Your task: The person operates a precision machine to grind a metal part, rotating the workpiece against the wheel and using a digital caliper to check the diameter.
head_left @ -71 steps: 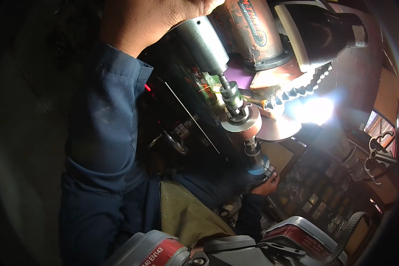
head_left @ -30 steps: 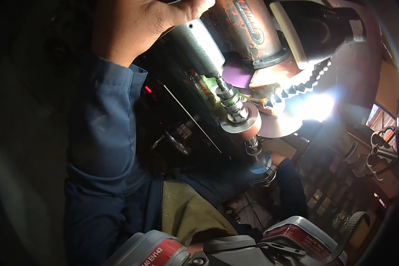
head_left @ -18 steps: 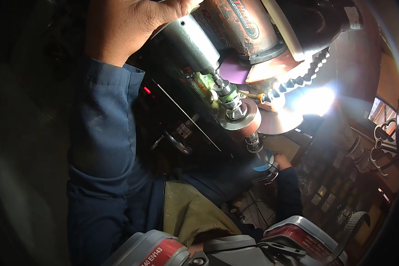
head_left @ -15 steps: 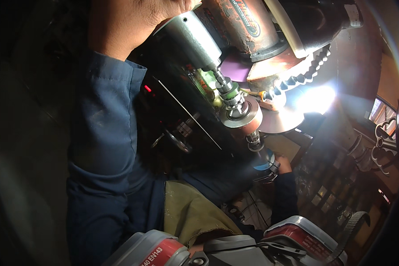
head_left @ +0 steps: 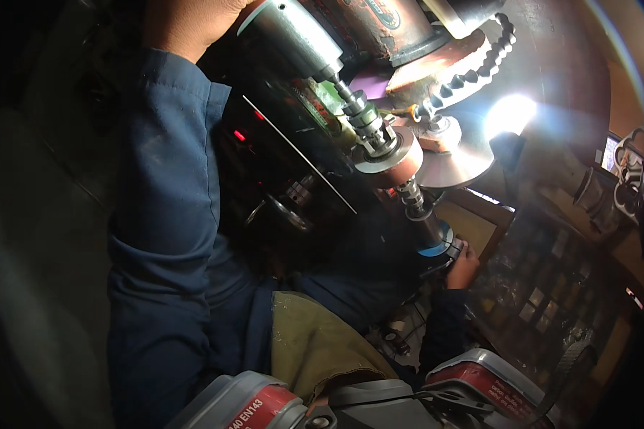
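My left hand [head_left: 186, 21] is at the upper end of a steel cylinder [head_left: 300, 43], its fingers mostly out of frame or hidden. A shaft runs from the cylinder down through a green-banded collar [head_left: 363, 112] and a broad reddish-brown rimmed ring [head_left: 397, 164] to a blue-ringed end piece [head_left: 428, 232]. My right hand [head_left: 462, 263] has its fingers closed on that end piece. Beside the shaft are a large grinding disc [head_left: 458, 164], a purple wheel [head_left: 368, 84] and a segmented coolant hose [head_left: 472, 82].
A weathered motor housing [head_left: 379, 36] is overhead and a lamp [head_left: 511, 114] glares at right. A dim handwheel [head_left: 286, 222] lies left of the shaft. Metal fittings [head_left: 626, 179] are at far right. Two respirator cartridges [head_left: 479, 372] and my olive apron [head_left: 308, 336] fill the lower edge.
The machine, shaft and left hand have shifted upward in the picture, putting more of that hand out of frame. My right hand appears higher and further right, still at the shaft's lower end.
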A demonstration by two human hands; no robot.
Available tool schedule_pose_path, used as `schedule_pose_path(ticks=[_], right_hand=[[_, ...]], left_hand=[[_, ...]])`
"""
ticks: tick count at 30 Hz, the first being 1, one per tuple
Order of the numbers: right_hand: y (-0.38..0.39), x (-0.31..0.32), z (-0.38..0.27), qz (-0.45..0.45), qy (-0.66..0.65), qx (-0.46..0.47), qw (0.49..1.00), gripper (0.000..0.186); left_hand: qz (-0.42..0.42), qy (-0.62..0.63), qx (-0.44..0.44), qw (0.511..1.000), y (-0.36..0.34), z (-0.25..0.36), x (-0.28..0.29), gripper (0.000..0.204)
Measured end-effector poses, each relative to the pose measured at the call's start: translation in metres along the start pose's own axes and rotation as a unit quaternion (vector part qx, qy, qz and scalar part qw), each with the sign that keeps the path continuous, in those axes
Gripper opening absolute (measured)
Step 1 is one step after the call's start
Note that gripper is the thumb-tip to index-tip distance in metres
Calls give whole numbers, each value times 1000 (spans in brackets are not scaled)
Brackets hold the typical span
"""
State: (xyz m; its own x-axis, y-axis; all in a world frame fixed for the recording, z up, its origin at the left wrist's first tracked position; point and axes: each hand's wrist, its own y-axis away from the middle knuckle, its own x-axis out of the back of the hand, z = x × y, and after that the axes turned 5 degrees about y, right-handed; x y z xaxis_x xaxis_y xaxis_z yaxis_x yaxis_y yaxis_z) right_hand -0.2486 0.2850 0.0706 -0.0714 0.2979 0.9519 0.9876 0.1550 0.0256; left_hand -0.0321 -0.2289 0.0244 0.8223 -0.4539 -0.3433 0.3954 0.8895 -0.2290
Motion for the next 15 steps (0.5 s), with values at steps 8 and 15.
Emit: schedule_pose_path(ticks=[8,15], right_hand=[[36,-31,2,206,-42,52,976,36],[49,-67,4,373,-137,97,913,39]], left_hand=[[2,-72,-20,997,4,3,-5,17],[-9,-130,-14,991,3,3,-5,18]])
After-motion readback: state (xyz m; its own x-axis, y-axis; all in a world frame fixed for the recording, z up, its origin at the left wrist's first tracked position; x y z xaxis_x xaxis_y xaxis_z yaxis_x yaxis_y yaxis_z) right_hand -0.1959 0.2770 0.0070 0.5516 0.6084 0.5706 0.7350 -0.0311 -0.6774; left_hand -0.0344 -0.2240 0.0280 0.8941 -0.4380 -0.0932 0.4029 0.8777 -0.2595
